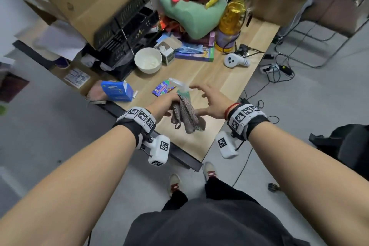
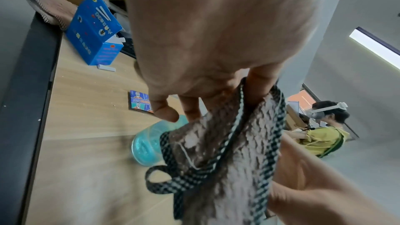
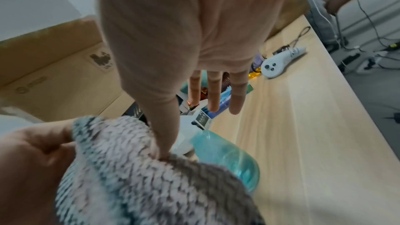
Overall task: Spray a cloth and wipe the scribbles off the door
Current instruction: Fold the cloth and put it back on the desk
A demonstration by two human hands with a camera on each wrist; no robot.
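Note:
My left hand (image 1: pixel 165 104) grips a grey-brown woven cloth (image 1: pixel 187 116) by its top, so it hangs bunched over the wooden table (image 1: pixel 229 86). My right hand (image 1: pixel 209 100) is beside it with fingers spread and straight, its thumb touching the cloth. Just behind the cloth a teal spray bottle (image 1: pixel 180 87) with a white trigger head stands on the table. The left wrist view shows the cloth (image 2: pixel 227 151) hanging in front of the bottle (image 2: pixel 147 145). In the right wrist view the thumb presses into the cloth (image 3: pixel 140 177) beside the bottle (image 3: pixel 227 156). No door is in view.
On the table lie a blue carton (image 1: pixel 116 91), a colourful packet (image 1: pixel 162 90), a white bowl (image 1: pixel 148 63), a white controller (image 1: pixel 236 61), black crates (image 1: pixel 127 32) and a yellow bottle (image 1: pixel 231 22). A second cloth (image 1: pixel 95 94) lies at the table's edge. Cables trail on the floor at right.

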